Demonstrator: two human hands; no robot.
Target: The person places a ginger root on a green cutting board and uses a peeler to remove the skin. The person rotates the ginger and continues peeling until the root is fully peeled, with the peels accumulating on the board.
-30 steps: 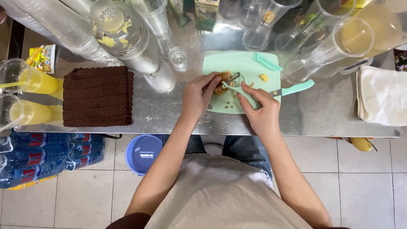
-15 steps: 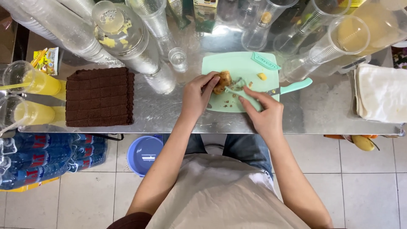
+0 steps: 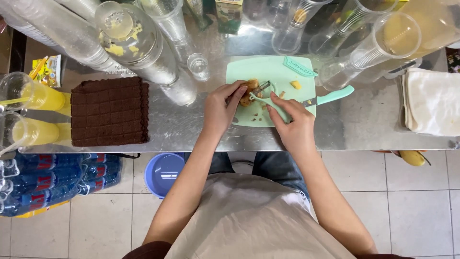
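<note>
Center frame, on the mint board [image 3: 287,72], the left hand [image 3: 221,109] pinches the fruit [image 3: 249,92] while the right hand [image 3: 293,125] grips a peeler [image 3: 262,94] against it. 2 hands sit close, so short strokes away from the holding fingers seem wisest.

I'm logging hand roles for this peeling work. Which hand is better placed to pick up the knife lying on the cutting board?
Right, probably. The knife lies just beside the right hand, though that hand holds the peeler. The left hand grips the fruit, farther away.
</note>
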